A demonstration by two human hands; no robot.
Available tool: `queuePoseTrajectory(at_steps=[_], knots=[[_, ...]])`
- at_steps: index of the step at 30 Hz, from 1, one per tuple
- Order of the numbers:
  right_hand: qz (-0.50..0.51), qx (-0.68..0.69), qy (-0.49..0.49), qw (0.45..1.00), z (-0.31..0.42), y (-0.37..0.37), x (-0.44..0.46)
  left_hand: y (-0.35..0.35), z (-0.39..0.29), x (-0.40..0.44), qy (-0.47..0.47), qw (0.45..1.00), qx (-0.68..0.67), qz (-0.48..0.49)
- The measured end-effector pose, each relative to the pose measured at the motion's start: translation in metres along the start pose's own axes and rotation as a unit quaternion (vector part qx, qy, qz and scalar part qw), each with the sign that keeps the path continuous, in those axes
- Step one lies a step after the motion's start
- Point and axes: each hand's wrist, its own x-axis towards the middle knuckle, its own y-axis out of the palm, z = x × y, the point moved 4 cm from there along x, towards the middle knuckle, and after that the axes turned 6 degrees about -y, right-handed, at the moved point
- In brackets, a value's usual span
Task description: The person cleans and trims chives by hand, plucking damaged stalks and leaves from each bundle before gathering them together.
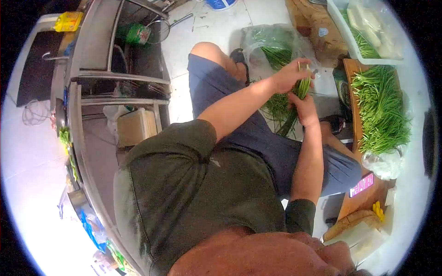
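My left hand (289, 77) is closed at the upper end of a bundle of thin green stems (302, 86), with a thin pale strand by its fingertips. Just below it, my right hand (305, 109) grips the same bundle from the side. The leafy end of the bundle seems to hang toward the floor. Behind my hands, a clear plastic bag (258, 33) holds more long greens (277, 56). Loose greens (276, 105) lie beneath my hands on the tiled floor.
At the right, a wooden board (351, 92) bears a large pile of greens (381, 110), a white plastic bag (384, 164) and a phone (361, 185). A pale bin (368, 61) stands at the upper right, beside cardboard (324, 34). Metal shelving (122, 78) is at the left.
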Motion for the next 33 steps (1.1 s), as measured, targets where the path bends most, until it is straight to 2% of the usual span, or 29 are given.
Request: queuePoseTrajectory(at_steps=[2, 5, 8, 11, 14, 16, 20, 26, 29, 33], knots=[[-0.011, 0.062, 0.000, 0.998, 0.005, 0.000, -0.002, -0.015, 0.013, 0.004, 0.023, 0.998, 0.054, 0.030], [0.005, 0.139, 0.020, 0.990, 0.008, 0.000, -0.008, -0.042, 0.025, 0.002, -0.014, 0.997, 0.079, 0.003], [-0.008, 0.147, 0.018, 0.989, 0.015, 0.001, -0.011, -0.033, 0.009, -0.013, -0.006, 0.987, 0.155, 0.041], [-0.004, 0.226, 0.033, 0.974, 0.009, 0.001, -0.012, -0.030, 0.004, -0.014, 0.054, 0.961, 0.272, -0.001], [-0.019, 0.278, 0.040, 0.960, 0.013, 0.005, -0.014, -0.024, -0.007, -0.018, 0.027, 0.938, 0.344, -0.025], [0.006, 0.297, 0.057, 0.953, 0.006, 0.001, -0.011, -0.021, -0.009, -0.021, 0.022, 0.949, 0.311, -0.045], [-0.016, 0.238, 0.076, 0.968, -0.007, -0.005, -0.010, -0.028, 0.001, -0.011, 0.028, 0.955, 0.293, -0.027], [-0.020, 0.206, 0.050, 0.977, 0.002, 0.003, -0.011, -0.029, -0.006, -0.011, 0.026, 0.917, 0.395, -0.049], [-0.014, 0.176, 0.057, 0.983, 0.011, 0.007, -0.012, -0.042, 0.010, 0.004, 0.054, 0.948, 0.307, -0.060], [0.005, 0.113, 0.053, 0.992, 0.012, 0.010, -0.009, -0.027, -0.010, -0.012, 0.053, 0.956, 0.283, -0.059]])
